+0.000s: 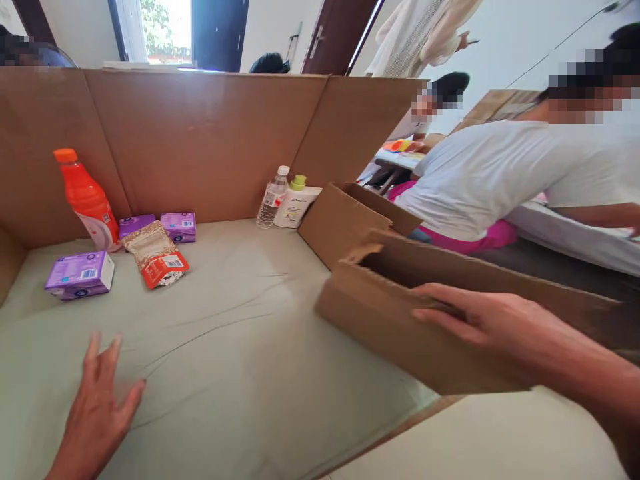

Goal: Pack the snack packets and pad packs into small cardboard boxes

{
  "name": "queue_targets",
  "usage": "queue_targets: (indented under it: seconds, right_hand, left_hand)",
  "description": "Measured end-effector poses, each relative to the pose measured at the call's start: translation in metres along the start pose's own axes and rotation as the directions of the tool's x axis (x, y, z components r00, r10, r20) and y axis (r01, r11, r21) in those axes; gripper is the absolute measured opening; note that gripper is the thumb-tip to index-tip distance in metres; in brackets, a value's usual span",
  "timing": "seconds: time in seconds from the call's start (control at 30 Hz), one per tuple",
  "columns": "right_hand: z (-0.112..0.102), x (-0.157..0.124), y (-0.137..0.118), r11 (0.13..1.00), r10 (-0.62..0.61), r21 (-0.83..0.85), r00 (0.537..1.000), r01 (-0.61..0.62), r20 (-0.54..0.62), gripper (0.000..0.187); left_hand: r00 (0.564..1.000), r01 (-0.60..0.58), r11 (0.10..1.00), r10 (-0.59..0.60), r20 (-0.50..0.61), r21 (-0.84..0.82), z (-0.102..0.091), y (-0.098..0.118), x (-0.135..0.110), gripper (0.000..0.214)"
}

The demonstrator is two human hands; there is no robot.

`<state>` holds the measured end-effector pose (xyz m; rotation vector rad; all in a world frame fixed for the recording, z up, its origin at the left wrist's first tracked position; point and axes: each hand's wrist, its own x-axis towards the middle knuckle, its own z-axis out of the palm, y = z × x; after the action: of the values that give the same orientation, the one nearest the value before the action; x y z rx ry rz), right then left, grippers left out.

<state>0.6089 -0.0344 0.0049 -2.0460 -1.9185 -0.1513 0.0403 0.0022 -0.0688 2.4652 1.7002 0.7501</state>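
Observation:
My right hand [465, 317] grips the near wall of an open cardboard box [380, 320] at the table's right edge, fingers hooked over its rim. The box is long and narrow, and its inside is mostly hidden. Over the tabletop at the lower left, my left hand [103, 393] has its fingers spread and holds nothing. Beyond it lie a purple tissue pack [80, 275] and a brown-and-red pouch [159, 257], which leans on other purple packs [179, 227]. An orange-capped bottle [90, 200] with orange-red contents stands tilted in the picture behind them.
A clear water bottle [273, 198] and a white bottle with a green cap [299, 203] stand at the back, beside a second cardboard box [345, 220]. Cardboard panels [210, 143] wall the table's [225, 380] far side. A person in a white shirt [500, 173] sits close on the right.

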Motion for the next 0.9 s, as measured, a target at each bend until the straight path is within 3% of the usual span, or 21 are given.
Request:
queue_targets:
  seconds: [0.07, 0.13, 0.23, 0.33, 0.4, 0.43, 0.5, 0.6, 0.77, 0.9]
  right_hand:
    - [-0.010, -0.002, -0.057, 0.978, -0.206, 0.043, 0.975, 0.204, 0.079, 0.052]
    - [-0.015, 0.002, -0.122, 0.910, -0.414, 0.089, 0.905, 0.406, 0.102, 0.034]
    - [-0.012, 0.013, -0.210, 0.781, -0.624, 0.123, 0.767, 0.612, 0.148, 0.016]
    - [-0.001, 0.020, -0.265, 0.638, -0.768, 0.141, 0.614, 0.757, 0.180, 0.017]
    - [0.004, 0.023, -0.279, 0.572, -0.817, 0.173, 0.538, 0.802, 0.207, 0.016]
    - [0.005, 0.025, -0.281, 0.566, -0.821, 0.191, 0.528, 0.802, 0.219, 0.013]
    - [0.005, 0.029, -0.275, 0.584, -0.811, 0.244, 0.540, 0.774, 0.226, 0.011]
    - [0.001, 0.032, -0.259, 0.601, -0.799, 0.341, 0.562, 0.723, 0.214, 0.025]
    - [-0.006, 0.022, -0.255, 0.637, -0.770, 0.327, 0.598, 0.698, 0.224, 0.011]
    - [-0.005, 0.019, -0.260, 0.653, -0.757, 0.231, 0.633, 0.721, 0.165, 0.014]
  left_hand:
    - [0.997, -0.070, 0.998, 0.070, -0.016, -0.001, 0.006, 0.021, 0.007, 0.068]
    - [0.976, -0.202, 0.979, 0.198, -0.085, -0.033, -0.002, 0.044, 0.015, 0.069]
    - [0.931, -0.330, 0.938, 0.303, -0.205, -0.110, -0.029, 0.071, 0.021, 0.074]
    - [0.932, -0.328, 0.920, 0.278, -0.233, -0.213, -0.049, 0.081, 0.022, 0.074]
    - [0.945, -0.285, 0.924, 0.228, -0.234, -0.254, -0.054, 0.078, 0.022, 0.070]
    - [0.947, -0.280, 0.925, 0.222, -0.233, -0.257, -0.055, 0.074, 0.022, 0.064]
    - [0.937, -0.318, 0.918, 0.266, -0.228, -0.237, -0.055, 0.067, 0.022, 0.047]
    - [0.913, -0.388, 0.899, 0.345, -0.218, -0.203, -0.056, 0.059, 0.025, 0.029]
    - [0.909, -0.399, 0.897, 0.360, -0.209, -0.191, -0.063, 0.055, 0.034, 0.025]
    - [0.911, -0.382, 0.908, 0.340, -0.232, -0.171, -0.072, 0.043, 0.033, 0.023]
